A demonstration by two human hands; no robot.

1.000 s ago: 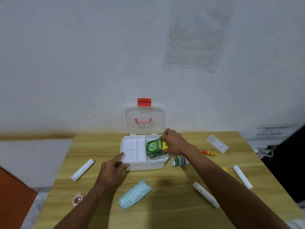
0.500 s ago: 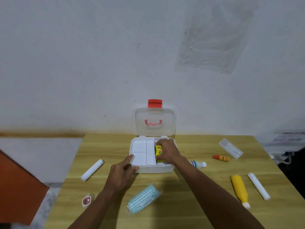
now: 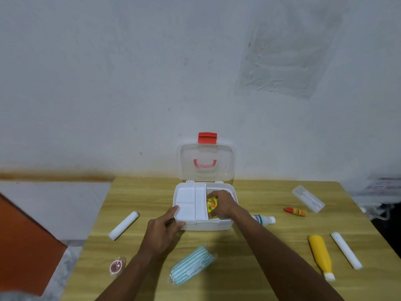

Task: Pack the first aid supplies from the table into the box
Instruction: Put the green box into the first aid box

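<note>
A white first aid box (image 3: 219,225) stands open at the table's back middle, its clear lid (image 3: 206,162) with a red latch upright. My right hand (image 3: 223,203) is inside the right compartment, shut on a small carton (image 3: 211,205) whose yellow-orange face shows. My left hand (image 3: 165,229) grips the box's front left corner. On the table lie a white roll (image 3: 123,225), a round pink item (image 3: 117,266), a wrapped green-striped pack (image 3: 192,266), a white bottle (image 3: 264,219), a red-orange tube (image 3: 295,211), a yellow bottle (image 3: 320,256) and another white roll (image 3: 346,250).
A clear plastic case (image 3: 308,198) lies at the table's back right. The wooden table (image 3: 134,192) stands against a white wall. Left of it are grey floor and an orange-red surface (image 3: 23,246). Cables lie beyond the right edge.
My right hand has lowered the carton from above the box rim down into the right compartment. The left hand stays on the box's front left corner. The view has shifted.
</note>
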